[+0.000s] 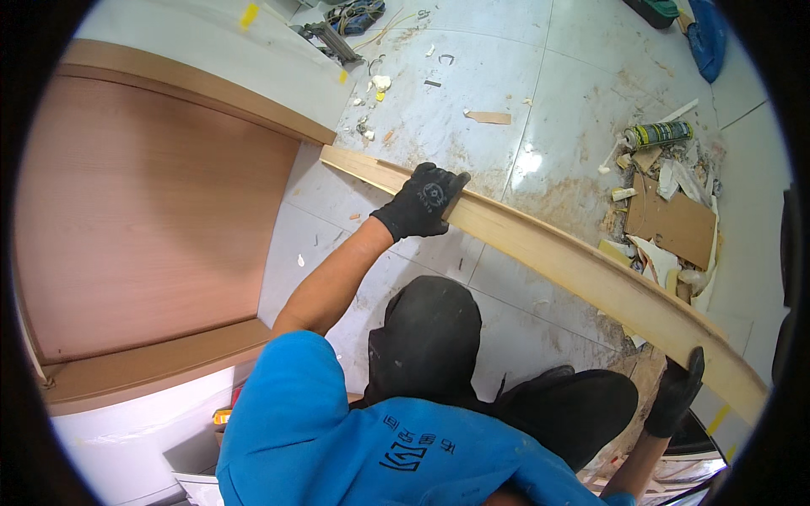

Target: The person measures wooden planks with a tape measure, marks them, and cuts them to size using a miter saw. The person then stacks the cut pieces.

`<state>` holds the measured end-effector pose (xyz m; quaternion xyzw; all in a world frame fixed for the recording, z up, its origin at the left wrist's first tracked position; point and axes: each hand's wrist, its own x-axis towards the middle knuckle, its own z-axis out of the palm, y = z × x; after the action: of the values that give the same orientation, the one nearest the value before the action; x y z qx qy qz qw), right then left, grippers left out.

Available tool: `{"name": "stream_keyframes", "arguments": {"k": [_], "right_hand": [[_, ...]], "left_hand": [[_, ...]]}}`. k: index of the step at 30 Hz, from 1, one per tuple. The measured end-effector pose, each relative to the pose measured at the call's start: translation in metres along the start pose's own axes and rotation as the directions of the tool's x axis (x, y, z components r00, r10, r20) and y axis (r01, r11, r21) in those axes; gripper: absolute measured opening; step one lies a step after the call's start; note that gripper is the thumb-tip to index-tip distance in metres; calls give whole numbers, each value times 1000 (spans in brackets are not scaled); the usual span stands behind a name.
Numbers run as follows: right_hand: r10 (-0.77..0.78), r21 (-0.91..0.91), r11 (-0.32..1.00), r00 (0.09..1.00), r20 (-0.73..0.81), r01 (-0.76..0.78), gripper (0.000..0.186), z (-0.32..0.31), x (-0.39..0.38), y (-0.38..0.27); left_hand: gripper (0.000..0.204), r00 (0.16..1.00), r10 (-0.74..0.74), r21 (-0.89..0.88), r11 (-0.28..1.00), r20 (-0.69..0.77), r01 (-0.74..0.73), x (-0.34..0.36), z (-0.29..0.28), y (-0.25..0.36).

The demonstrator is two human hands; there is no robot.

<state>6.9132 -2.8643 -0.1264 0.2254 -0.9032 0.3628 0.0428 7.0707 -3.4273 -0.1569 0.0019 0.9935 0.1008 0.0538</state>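
Observation:
A long pale wooden board (pixel 540 253) with a raised lip along one edge slants across the view, from the door frame at upper left down to the far right. My left hand (pixel 424 201), in a black glove, is closed over the board nearer its upper-left end, fingers wrapped over the far edge. At its lower-right end my right hand (pixel 675 395), also gloved in black, grips the near edge, with one digit pointing up along the face; its other fingers are partly hidden. The board passes above the tiled floor, in front of my bent knees (pixel 430 337) in black trousers.
A brown door panel (pixel 152 202) sits in a wooden frame (pixel 202 93) at left. Beyond the board lie a spray can (pixel 658 134), a brown cardboard piece (pixel 669 221) and scraps. A wood offcut (pixel 488 118) and foam bits (pixel 381 83) dot the dusty floor.

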Motion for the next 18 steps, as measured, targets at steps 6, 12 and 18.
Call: {"name": "stream_keyframes", "arguments": {"k": [6,12,18], "right_hand": [[579,899,186,783,225,-396,35,15,16,-36],[518,989,59,851,84,-134,39,36,60,-23],[599,997,-2,798,62,-76,32,29,45,28]], "left_hand": [[88,986,168,-67,983,-18,-169,47,19,-8],[87,990,129,29,991,-56,-128,21,57,-41],[86,979,184,34,983,-89,-182,50,65,-18]]}}
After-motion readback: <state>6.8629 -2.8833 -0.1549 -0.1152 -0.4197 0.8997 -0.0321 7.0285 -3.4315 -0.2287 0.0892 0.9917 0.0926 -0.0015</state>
